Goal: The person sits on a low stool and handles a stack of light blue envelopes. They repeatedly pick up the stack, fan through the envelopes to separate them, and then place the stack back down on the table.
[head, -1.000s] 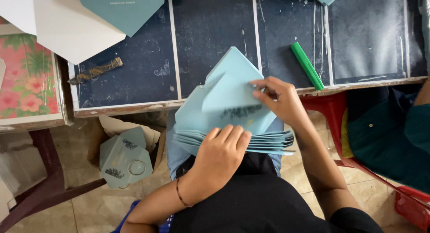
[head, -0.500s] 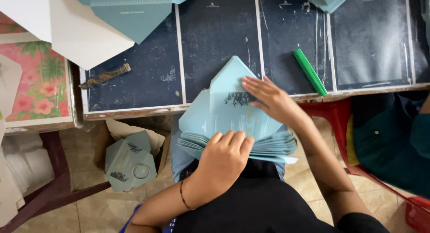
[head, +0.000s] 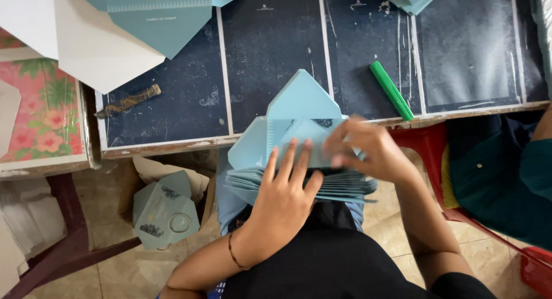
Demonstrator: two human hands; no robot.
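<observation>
Left hand [head: 282,198] is lying flat on top of a stack of light blue envelopes [head: 299,181], fingers [head: 287,161] extended and slightly spread, pressing rather than gripping. The stack is resting on the person's lap, just at the near edge of the dark table [head: 270,52]. Right hand [head: 371,152] is sitting at the stack's right side, motion-blurred; its fingers are curling over the top envelope [head: 302,106], whose triangular flap is standing open and pointing away over the table edge. Whether they are actually pinching it, cannot tell.

A green marker [head: 391,90] is lying diagonally on the table, right of the flap. A small dark brush-like object [head: 127,100] is lying on the left. More blue envelopes in a box [head: 165,210] are sitting on the floor, lower left.
</observation>
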